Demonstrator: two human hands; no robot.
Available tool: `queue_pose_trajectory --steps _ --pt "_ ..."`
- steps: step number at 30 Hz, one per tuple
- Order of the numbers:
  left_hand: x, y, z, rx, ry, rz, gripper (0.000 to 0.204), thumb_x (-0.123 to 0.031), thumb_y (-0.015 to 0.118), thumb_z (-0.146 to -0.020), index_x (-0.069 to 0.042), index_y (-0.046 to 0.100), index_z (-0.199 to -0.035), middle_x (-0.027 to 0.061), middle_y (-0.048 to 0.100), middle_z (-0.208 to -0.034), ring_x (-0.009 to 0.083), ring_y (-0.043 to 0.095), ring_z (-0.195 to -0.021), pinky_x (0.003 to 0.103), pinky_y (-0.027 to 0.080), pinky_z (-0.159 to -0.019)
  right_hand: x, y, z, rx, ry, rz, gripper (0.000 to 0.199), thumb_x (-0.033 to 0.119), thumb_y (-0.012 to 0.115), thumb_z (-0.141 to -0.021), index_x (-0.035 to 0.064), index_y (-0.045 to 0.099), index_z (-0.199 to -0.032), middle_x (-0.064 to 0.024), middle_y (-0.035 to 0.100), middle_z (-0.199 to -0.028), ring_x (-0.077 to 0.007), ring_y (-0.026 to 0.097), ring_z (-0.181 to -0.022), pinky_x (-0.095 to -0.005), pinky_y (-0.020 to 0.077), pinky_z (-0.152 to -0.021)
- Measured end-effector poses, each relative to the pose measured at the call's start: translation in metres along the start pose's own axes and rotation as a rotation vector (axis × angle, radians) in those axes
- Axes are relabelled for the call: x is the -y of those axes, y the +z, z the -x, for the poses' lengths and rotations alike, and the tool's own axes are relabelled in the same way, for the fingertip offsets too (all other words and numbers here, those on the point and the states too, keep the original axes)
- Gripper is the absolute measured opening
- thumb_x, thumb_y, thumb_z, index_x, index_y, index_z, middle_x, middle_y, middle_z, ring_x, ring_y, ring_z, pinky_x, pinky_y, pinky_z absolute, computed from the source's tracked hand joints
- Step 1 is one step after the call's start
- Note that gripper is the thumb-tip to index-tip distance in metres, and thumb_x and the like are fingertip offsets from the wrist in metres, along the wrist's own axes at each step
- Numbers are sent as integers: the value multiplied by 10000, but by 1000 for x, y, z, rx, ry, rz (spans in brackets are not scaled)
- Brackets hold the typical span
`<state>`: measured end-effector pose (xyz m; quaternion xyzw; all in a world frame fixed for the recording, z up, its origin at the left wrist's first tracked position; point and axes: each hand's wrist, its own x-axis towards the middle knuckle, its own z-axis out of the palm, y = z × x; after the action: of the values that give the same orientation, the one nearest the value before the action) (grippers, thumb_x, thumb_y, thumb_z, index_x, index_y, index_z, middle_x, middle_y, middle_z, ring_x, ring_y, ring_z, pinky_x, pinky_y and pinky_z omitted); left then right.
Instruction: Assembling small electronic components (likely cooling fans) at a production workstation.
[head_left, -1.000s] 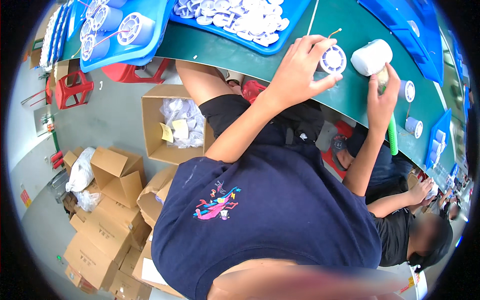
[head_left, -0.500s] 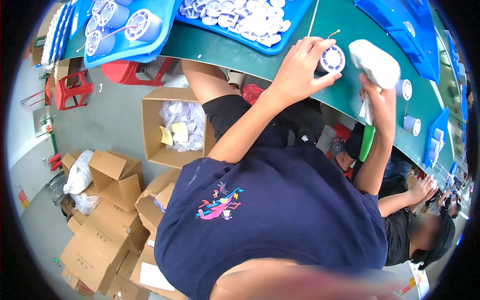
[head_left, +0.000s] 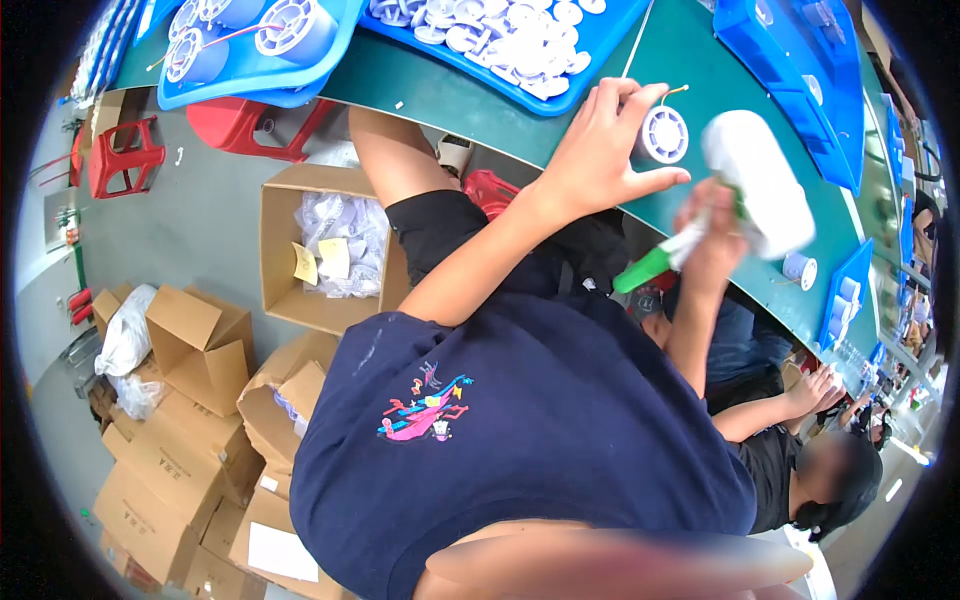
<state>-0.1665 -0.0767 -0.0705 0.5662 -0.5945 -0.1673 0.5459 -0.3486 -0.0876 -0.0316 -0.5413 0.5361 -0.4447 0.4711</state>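
My left hand (head_left: 605,150) curls round a white spool-like cylinder (head_left: 664,135) standing on the green table (head_left: 540,135). Its fingers rest along the left side of the part and the thumb stretches past the near side. The cylinder has a slotted, wheel-like end face and a short thin wire at its top. In my right hand (head_left: 712,235), a mallet is gripped by its green handle (head_left: 645,270), with white wrapping near the grip. The white mallet head (head_left: 760,185) is raised to the right of the cylinder, apart from it, and slightly blurred.
A blue tray (head_left: 545,100) of white disc-shaped caps lies at the back; another blue tray (head_left: 330,75) at left holds wired cylinders. A blue bin (head_left: 800,100) stands at right, beyond another cylinder (head_left: 799,270). Cardboard boxes (head_left: 185,460) and red stools (head_left: 125,160) are on the floor. A co-worker (head_left: 770,415) sits at right.
The mallet has swung lower and its handle now points toward my body, lower left. My left thumb has moved slightly off the cylinder's near edge. The whole view has shifted a little.
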Motion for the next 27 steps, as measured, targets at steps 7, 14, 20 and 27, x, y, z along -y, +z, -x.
queue_pose_trajectory --steps 7,14,20,27 --pt "6 0 -1 -9 25 66 762 -353 835 -844 -41 484 -1444 194 591 -1248 375 578 -1170 460 461 -1013 23 5 -1 111 59 -254 525 500 622 -1046 -18 598 -1124 -18 519 -724 -98 476 -487 -255 343 -397" --pt "1 -1 1 33 24 11 761 -352 817 -846 -34 484 -1452 213 583 -1344 399 568 -1234 480 434 -1047 -9 -4 0 235 102 -215 813 829 637 -850 29 494 -876 -4 435 -618 -103 428 -432 -232 326 -396" --pt "6 0 0 12 38 -8 779 -342 835 -835 -29 486 -1457 203 617 -1305 387 563 -1245 476 428 -1062 -13 2 -9 253 172 -287 514 529 672 -1004 31 593 -904 -42 577 -655 -139 511 -455 -265 396 -428" --pt "9 4 1 10 17 13 759 -297 848 -827 -2 510 -1439 214 619 -1304 385 572 -1232 463 437 -1086 -21 -5 -5 62 127 -62 251 206 712 -981 -31 642 -1025 -27 526 -637 -124 489 -464 -280 400 -445"
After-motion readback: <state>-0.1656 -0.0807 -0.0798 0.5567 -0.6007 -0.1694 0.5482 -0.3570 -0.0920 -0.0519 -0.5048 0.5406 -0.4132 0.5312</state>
